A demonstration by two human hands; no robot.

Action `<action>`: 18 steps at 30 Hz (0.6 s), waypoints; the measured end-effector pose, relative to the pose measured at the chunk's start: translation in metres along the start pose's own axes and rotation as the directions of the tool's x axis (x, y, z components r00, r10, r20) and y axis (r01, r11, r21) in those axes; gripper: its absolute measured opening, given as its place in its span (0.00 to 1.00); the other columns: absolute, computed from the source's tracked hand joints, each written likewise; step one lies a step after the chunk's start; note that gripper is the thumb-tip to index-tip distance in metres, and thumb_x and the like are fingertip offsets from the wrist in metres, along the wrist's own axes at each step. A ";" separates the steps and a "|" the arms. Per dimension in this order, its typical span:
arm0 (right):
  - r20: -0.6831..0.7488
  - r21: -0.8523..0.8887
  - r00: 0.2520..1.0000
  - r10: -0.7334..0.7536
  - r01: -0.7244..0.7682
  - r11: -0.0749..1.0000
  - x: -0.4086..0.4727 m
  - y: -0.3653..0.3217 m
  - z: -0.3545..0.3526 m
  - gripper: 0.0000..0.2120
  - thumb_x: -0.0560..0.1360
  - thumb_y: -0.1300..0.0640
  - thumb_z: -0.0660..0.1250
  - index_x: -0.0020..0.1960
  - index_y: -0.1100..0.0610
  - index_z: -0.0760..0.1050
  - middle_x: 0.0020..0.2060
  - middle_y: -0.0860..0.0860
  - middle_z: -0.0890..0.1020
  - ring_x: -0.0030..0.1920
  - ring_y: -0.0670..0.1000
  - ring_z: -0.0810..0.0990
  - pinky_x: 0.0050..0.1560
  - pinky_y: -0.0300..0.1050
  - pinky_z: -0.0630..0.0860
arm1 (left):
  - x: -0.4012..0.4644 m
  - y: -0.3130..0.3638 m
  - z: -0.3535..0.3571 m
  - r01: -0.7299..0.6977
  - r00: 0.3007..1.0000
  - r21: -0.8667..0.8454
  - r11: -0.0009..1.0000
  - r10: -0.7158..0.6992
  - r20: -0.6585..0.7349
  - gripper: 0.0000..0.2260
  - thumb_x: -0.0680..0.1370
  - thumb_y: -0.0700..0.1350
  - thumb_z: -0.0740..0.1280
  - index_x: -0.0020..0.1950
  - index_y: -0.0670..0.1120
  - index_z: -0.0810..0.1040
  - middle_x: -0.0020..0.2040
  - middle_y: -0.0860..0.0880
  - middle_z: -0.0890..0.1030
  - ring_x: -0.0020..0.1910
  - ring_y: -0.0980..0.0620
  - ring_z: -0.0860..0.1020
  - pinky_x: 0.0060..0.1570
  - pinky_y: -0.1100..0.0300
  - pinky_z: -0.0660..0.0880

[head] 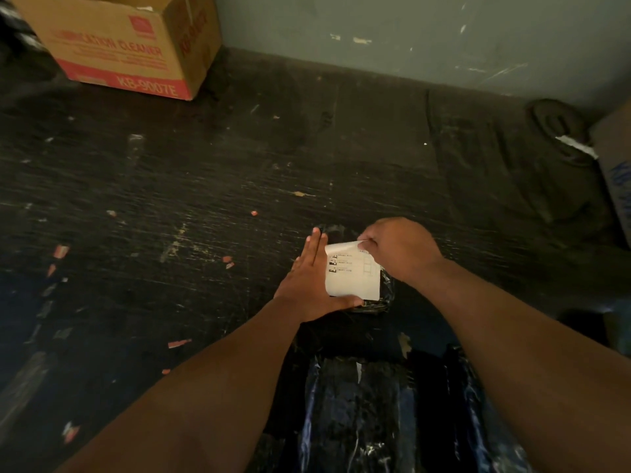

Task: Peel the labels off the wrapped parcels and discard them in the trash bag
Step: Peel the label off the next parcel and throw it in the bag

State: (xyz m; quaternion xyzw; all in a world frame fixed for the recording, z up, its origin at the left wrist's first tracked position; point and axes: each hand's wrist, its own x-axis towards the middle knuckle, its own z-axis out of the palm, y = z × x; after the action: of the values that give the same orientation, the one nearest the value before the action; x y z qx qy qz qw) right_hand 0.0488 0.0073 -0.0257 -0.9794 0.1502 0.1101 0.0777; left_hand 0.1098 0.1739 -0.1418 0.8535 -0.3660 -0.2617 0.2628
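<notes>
A small parcel wrapped in glossy black plastic film (384, 295) lies flat on the dark, scuffed worktop (205, 186), close in front of the person, with a white rectangular paper label (351, 278) covering most of its top face. The left hand (310, 285) lies open along the parcel's left edge, fingers straight and pressed against it, thumb along the near edge, bracing it in place. The right hand (399, 249) has its grip clenched on the label's far right corner, pinching it between thumb and fingertips; that far edge curls up off the wrap, while the rest looks stuck down. The label is thin paper, light and floppy, likely to tear if pulled sharply, so a low, steady pull from the lifted corner back toward the body should suit it. The film looks slick and soft and may stretch or lift with the adhesive, which is why the bracing hand matters. More crinkled black plastic (372, 414) lies at the near edge between the forearms; whether that is the trash bag or other parcels I cannot tell. The worktop is scratched and dotted with scraps of paper and reddish bits (61, 250). A brown cardboard box with red print (116, 46) stands at the far left against a scuffed grey-green wall (409, 32).
</notes>
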 end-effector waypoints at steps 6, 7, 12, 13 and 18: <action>0.033 0.005 0.996 -0.079 0.079 0.997 -0.018 -0.001 -0.012 0.12 0.80 0.50 0.62 0.58 0.49 0.80 0.53 0.47 0.82 0.51 0.49 0.79 0.52 0.52 0.77 | 0.006 -0.005 0.004 0.023 1.000 -0.017 1.000 -0.023 0.002 0.67 0.60 0.74 0.75 0.83 0.49 0.39 0.81 0.54 0.32 0.81 0.54 0.37 0.79 0.39 0.51; 0.024 0.021 0.996 -0.088 0.087 0.996 -0.022 0.000 -0.015 0.11 0.79 0.50 0.62 0.58 0.49 0.81 0.53 0.47 0.82 0.51 0.49 0.79 0.52 0.51 0.77 | 0.006 -0.004 0.003 0.024 1.000 -0.004 1.000 -0.024 0.007 0.67 0.60 0.74 0.75 0.83 0.49 0.38 0.81 0.54 0.31 0.81 0.53 0.36 0.79 0.40 0.50; 0.018 0.056 0.987 -0.162 0.161 0.985 -0.043 0.002 -0.022 0.11 0.79 0.51 0.64 0.58 0.49 0.82 0.53 0.46 0.83 0.52 0.48 0.79 0.52 0.51 0.77 | 0.005 -0.001 0.001 0.038 0.999 0.057 0.998 -0.039 0.023 0.67 0.62 0.73 0.75 0.82 0.48 0.34 0.80 0.54 0.29 0.80 0.54 0.35 0.79 0.43 0.45; 0.021 0.063 0.985 -0.173 0.171 0.983 -0.048 0.001 -0.021 0.11 0.79 0.50 0.64 0.58 0.49 0.82 0.52 0.46 0.83 0.51 0.48 0.79 0.52 0.50 0.76 | 0.005 -0.001 0.000 0.044 0.999 0.067 0.997 -0.046 0.026 0.67 0.62 0.74 0.74 0.82 0.48 0.33 0.80 0.54 0.28 0.80 0.54 0.35 0.79 0.43 0.45; -0.058 0.173 0.979 -0.194 0.201 0.964 -0.064 -0.001 -0.025 0.11 0.78 0.50 0.65 0.57 0.50 0.82 0.50 0.46 0.84 0.49 0.46 0.80 0.51 0.48 0.77 | 0.001 0.002 -0.005 0.064 0.997 0.086 0.994 -0.068 0.035 0.65 0.63 0.74 0.74 0.82 0.50 0.35 0.81 0.54 0.29 0.81 0.53 0.38 0.79 0.43 0.44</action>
State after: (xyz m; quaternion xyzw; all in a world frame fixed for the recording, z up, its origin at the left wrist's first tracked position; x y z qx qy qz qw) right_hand -0.0057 0.0216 0.0141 -0.9807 0.0625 0.0681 0.1724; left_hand 0.1124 0.1731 -0.1370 0.8705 -0.3532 -0.2704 0.2107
